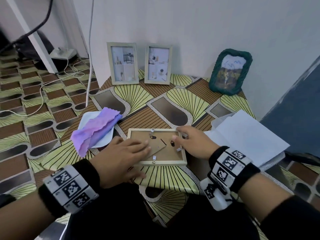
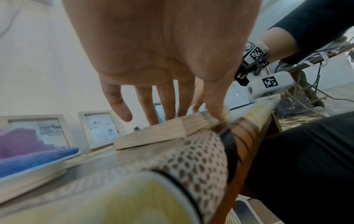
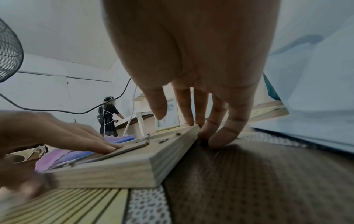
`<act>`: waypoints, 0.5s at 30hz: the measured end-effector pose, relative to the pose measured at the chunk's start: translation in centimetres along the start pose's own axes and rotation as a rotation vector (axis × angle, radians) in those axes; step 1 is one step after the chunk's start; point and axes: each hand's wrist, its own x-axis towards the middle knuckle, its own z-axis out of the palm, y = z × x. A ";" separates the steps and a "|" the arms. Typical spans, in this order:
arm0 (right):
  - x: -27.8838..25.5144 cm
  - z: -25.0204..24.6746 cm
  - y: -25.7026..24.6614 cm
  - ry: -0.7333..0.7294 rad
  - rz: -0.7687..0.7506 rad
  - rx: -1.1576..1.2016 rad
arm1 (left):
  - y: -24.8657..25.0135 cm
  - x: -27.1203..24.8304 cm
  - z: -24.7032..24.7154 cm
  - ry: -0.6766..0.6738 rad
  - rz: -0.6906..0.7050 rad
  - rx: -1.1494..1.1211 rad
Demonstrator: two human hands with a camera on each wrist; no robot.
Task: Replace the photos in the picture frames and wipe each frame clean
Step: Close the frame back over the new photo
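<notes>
A pale wooden picture frame lies face down near the table's front edge, its brown backing board and folded stand showing. My left hand lies flat on the backing's left part, fingers straight. My right hand reaches over the frame's right side, its fingers touching the far right corner and right edge. In the right wrist view the fingertips press against the frame's side. A purple-blue cloth lies on white paper to the left.
Two pale frames and a green woven frame stand at the wall. White sheets lie on the right of the patterned table. Cables cross the floor on the left. Another person stands far off.
</notes>
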 end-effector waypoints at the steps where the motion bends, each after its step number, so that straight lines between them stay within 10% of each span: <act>1: -0.1 0.1 0.0 0.007 -0.005 0.007 | 0.0 0.0 -0.1 0.024 0.006 0.005; 15: -1.9 -2.3 0.4 0.148 0.174 0.605 | 0.0 -1.4 -2.2 0.468 0.041 -0.158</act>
